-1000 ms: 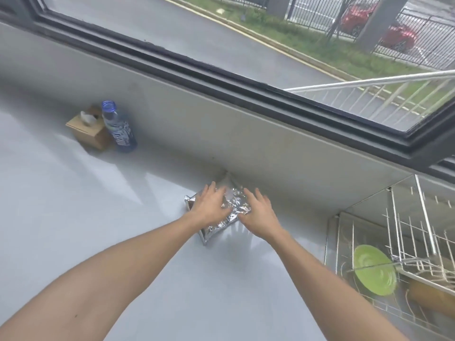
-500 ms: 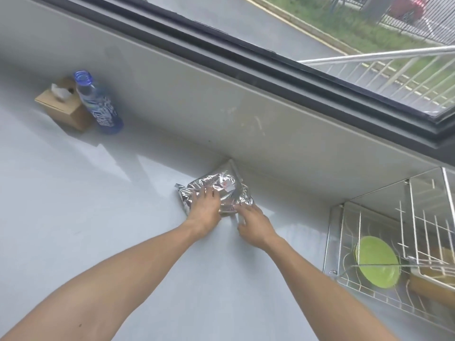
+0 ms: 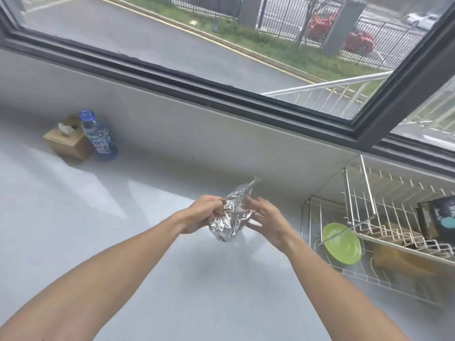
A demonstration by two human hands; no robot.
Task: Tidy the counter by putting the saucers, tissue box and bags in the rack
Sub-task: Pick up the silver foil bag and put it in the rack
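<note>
Lifted off the counter (image 3: 73,242) since the earlier frame: silver bag (image 3: 227,223), now in the air left of the rack (image 3: 364,193). Left hand (image 3: 204,215) pinches its top; right hand (image 3: 264,219) cups its side, fingers half spread. Rack already holds a green saucer (image 3: 342,242) and a dark bag (image 3: 440,217). Tissue box (image 3: 66,137) waits far left of the rack, touching a bottle (image 3: 99,136).

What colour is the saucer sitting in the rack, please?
Lime green; the saucer shows in the head view, low in the wire rack.
</note>
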